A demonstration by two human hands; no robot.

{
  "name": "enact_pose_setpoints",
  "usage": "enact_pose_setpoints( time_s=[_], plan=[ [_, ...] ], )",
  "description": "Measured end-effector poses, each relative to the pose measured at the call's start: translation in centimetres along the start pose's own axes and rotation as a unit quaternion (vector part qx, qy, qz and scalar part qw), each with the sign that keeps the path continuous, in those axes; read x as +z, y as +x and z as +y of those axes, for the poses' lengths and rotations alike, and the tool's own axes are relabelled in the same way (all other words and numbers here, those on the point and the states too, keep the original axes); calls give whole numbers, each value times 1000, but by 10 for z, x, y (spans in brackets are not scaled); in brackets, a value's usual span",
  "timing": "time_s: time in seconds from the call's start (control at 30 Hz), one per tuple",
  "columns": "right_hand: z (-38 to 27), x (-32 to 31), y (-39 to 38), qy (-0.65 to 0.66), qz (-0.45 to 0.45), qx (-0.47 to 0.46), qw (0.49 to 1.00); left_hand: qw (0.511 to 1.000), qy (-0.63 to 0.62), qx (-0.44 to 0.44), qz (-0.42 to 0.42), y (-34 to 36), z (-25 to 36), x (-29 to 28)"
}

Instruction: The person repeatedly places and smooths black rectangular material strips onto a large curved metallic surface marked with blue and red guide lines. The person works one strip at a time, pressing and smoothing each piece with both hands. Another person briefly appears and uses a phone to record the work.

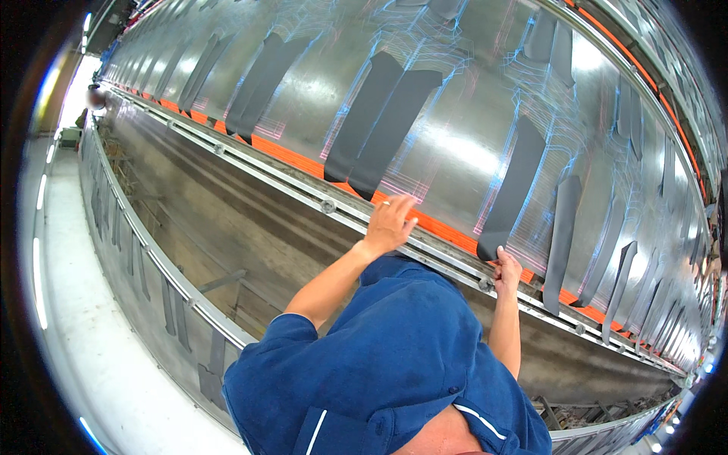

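Observation:
A long dark grey fabric piece [518, 186] lies on the shiny printing table, its lower end at the table's near edge. My right hand [506, 271] pinches the lower corner of that piece, which looks slightly lifted there. At the near edge, my left hand [390, 225] rests with fingers apart and nothing in it, a ring on one finger. Just above it lies a pair of grey fabric pieces [385, 125], side by side. Another grey strip [563, 235] lies to the right of my right hand, its lower end hanging past the edge.
Blue and pink guide lines mark the metal table [462, 144]. An orange strip [292, 157] and a metal rail with round knobs [327, 205] follow its near edge. More grey pieces [267, 83] continue along both sides. A curved-looking lower frame with hanging strips [171, 303] stands behind me beside a pale floor.

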State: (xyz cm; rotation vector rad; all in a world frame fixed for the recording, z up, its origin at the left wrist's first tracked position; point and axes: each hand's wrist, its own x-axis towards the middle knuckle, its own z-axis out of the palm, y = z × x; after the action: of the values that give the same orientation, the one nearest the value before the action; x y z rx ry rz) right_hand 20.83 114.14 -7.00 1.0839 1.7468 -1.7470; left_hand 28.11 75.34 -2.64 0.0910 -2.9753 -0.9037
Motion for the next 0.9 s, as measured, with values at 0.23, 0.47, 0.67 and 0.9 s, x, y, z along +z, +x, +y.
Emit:
enact_pose_setpoints(
  time_s=[0.23, 0.47, 0.67, 0.9],
  plan=[
    [-14, 14, -9, -16, -39, -50, 998, 986, 119, -104, -46, 8, -72, 7],
    [-33, 25, -12, 37, -26, -52, 998, 991, 85, -91, -46, 17, -50, 8],
    [-47, 29, -11, 94, -30, -11, 995, 966, -146, -37, -209, 59, 49, 13],
    [-19, 18, -14, -300, 47, -68, 950, 978, -141, 91, -126, 125, 111, 71]
  ],
)
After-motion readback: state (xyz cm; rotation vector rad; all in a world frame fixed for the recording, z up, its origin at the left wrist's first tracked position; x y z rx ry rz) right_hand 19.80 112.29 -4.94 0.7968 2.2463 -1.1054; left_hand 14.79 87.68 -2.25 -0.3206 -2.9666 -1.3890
